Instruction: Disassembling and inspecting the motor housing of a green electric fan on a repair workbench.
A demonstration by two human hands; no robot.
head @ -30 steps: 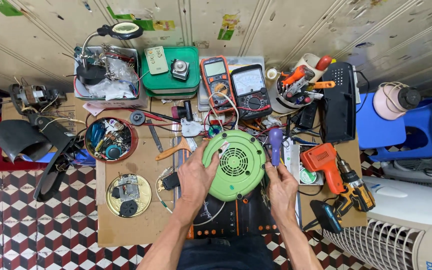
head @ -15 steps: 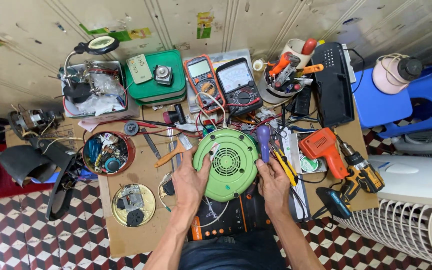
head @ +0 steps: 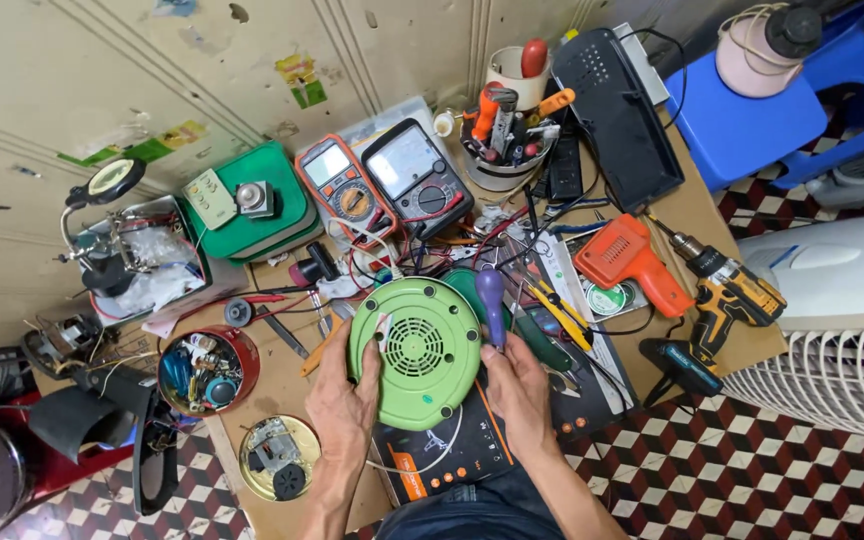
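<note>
A round green appliance housing with a vented centre [head: 415, 350] lies on the cluttered workbench, over a black device with orange markings [head: 442, 460]. My left hand [head: 342, 395] grips its left rim. My right hand [head: 518, 385] holds a screwdriver with a purple handle [head: 492, 300], shaft down at the housing's right edge.
Two multimeters [head: 387, 185] and a green box [head: 247, 215] sit at the back. A tool cup [head: 512, 125], an orange solder gun [head: 627, 260] and a yellow drill [head: 722, 300] lie right. A red parts tin [head: 207, 370] and a brass-coloured tin [head: 277, 460] lie left. A white fan grille [head: 832, 380] stands right.
The view has swung and tilted, so the bench now appears rotated. My hands stay on the green housing and the purple screwdriver remains at its right side.
</note>
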